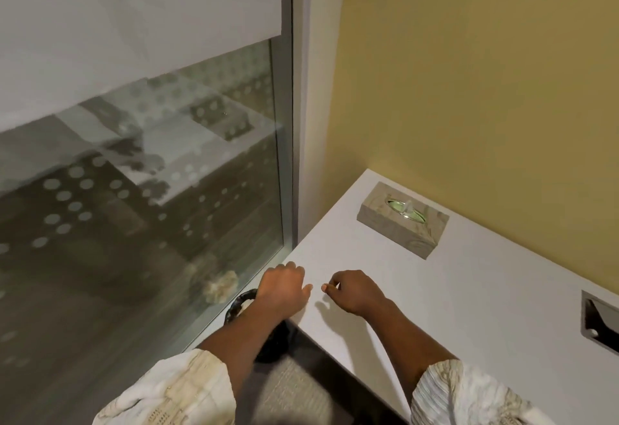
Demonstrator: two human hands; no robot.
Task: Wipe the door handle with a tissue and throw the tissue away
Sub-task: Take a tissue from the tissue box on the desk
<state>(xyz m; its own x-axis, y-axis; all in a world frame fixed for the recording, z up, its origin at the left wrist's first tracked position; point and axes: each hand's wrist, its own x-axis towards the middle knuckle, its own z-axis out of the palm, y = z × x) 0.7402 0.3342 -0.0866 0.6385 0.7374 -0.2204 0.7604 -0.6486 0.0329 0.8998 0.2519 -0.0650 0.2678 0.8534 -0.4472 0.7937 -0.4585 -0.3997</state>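
Observation:
A marbled beige tissue box [403,219] lies on the white desk [469,307] near the yellow wall, with a tissue tip [408,206] poking from its oval slot. My left hand [284,287] rests at the desk's left corner, fingers curled, nothing seen in it. My right hand [355,290] hovers just right of it over the desk, fingers loosely curled, thumb and forefinger close together, with no tissue visible. Below my left wrist stands a black bin [248,307] on the floor, mostly hidden by my arm. No door handle is in view.
A glass panel [140,207] with a lowered white blind [134,22] fills the left, in a grey frame [294,123]. A metal cable cutout [599,321] is set into the desk at right. Grey carpet [291,387] lies below the desk edge.

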